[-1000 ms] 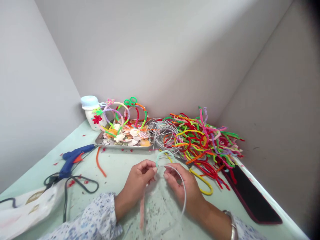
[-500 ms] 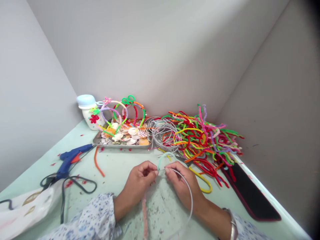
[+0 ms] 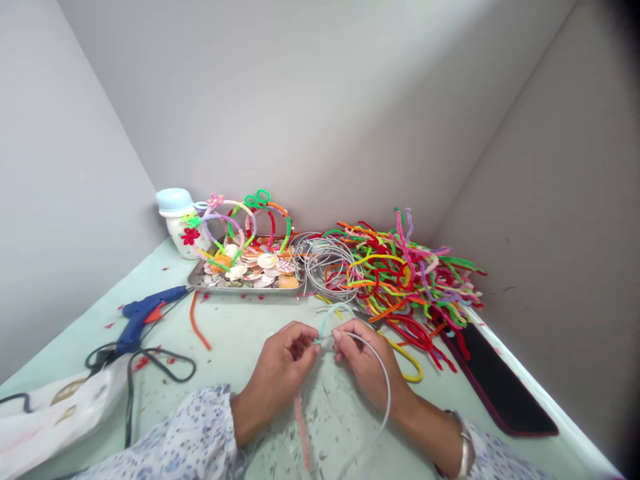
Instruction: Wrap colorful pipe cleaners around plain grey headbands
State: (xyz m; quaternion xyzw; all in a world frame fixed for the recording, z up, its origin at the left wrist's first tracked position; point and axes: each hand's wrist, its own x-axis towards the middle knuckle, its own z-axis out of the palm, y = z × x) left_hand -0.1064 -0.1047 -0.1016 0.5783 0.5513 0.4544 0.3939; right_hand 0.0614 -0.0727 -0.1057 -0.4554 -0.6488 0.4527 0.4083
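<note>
My left hand (image 3: 285, 367) is closed, thumb and fingers pinching the near end of a mint-green pipe cleaner (image 3: 334, 309). The pipe cleaner arches up behind both hands. My right hand (image 3: 367, 363) pinches a grey wire (image 3: 387, 393) close to its tip, which meets the pipe cleaner at my left fingertips. From there the wire bows out to the right and down toward me. Below my left hand lies a pink fuzzy strip (image 3: 303, 440); its upper end is hidden by the hand.
Behind my hands stand a metal tray (image 3: 250, 289) of seashells, fuzzy headbands (image 3: 253, 217), a coil of grey wire (image 3: 330, 267) and a heap of pipe cleaners (image 3: 415, 267). Yellow-handled scissors (image 3: 413, 367) lie right, near a black pad (image 3: 505, 387). Left are a blue glue gun (image 3: 140, 317) and white jar (image 3: 183, 230).
Both hands stay at the same spot, the wire tip still at my left fingertips. My right fingers have shifted slightly, and the pink strip's lower end has swung to the right.
</note>
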